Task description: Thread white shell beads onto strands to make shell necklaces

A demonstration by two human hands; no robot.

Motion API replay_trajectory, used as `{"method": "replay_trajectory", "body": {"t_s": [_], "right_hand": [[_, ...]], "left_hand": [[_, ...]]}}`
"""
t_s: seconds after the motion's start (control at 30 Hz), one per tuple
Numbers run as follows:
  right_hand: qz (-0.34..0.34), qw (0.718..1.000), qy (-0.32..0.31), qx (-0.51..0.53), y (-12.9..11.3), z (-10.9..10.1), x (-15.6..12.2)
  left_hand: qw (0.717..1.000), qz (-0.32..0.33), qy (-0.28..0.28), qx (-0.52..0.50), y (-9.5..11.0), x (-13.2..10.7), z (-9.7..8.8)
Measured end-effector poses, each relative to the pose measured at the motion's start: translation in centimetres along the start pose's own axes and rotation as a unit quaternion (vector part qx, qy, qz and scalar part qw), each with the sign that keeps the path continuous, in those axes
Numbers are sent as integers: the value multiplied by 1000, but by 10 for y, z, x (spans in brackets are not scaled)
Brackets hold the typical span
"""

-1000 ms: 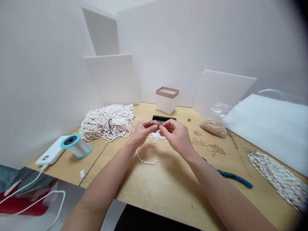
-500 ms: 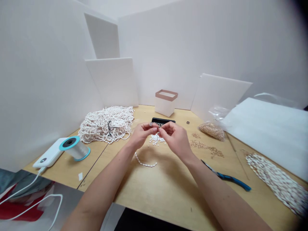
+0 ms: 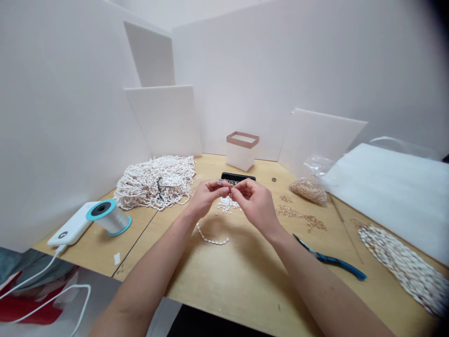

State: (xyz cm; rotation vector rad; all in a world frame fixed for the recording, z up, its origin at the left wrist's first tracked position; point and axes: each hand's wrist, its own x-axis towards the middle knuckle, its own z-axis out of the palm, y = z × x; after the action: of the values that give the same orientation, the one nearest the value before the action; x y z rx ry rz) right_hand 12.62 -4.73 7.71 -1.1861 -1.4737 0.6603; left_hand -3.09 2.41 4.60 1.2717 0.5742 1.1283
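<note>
My left hand (image 3: 206,198) and my right hand (image 3: 255,201) meet fingertip to fingertip above the wooden table (image 3: 245,276). Both pinch something tiny between thumb and forefinger; I cannot make out what it is. A short strand of white beads (image 3: 212,238) hangs down from my left hand onto the table. Just beyond my fingers lies a small pile of loose white beads (image 3: 228,203), and behind it a black tray (image 3: 237,177).
A large heap of white bead strands (image 3: 156,180) lies at the left, with a thread spool (image 3: 109,216) and a white device (image 3: 72,226) nearer. Gold beads (image 3: 301,214), a bag (image 3: 308,189), blue-handled pliers (image 3: 329,260), more strands (image 3: 403,264) and a small white box (image 3: 242,150) sit right and behind.
Over the second the view shifted slightly; my hands stayed pinched together in the same spot with only small finger movements.
</note>
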Motion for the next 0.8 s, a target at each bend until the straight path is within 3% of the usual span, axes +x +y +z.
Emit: {"method": "replay_trajectory", "body": {"t_s": [0.27, 0.53, 0.63, 0.8], "right_hand": [[7, 1000, -7, 16, 5, 1, 2], [53, 988, -34, 140, 15, 3, 7], [93, 974, -46, 201, 18, 7, 8], [172, 925, -59, 333, 27, 16, 9]], "left_hand": [[999, 15, -17, 25, 2, 0, 0], [998, 22, -13, 62, 6, -2, 0], [997, 27, -3, 76, 7, -1, 0], [995, 33, 3, 97, 4, 1, -3]]}}
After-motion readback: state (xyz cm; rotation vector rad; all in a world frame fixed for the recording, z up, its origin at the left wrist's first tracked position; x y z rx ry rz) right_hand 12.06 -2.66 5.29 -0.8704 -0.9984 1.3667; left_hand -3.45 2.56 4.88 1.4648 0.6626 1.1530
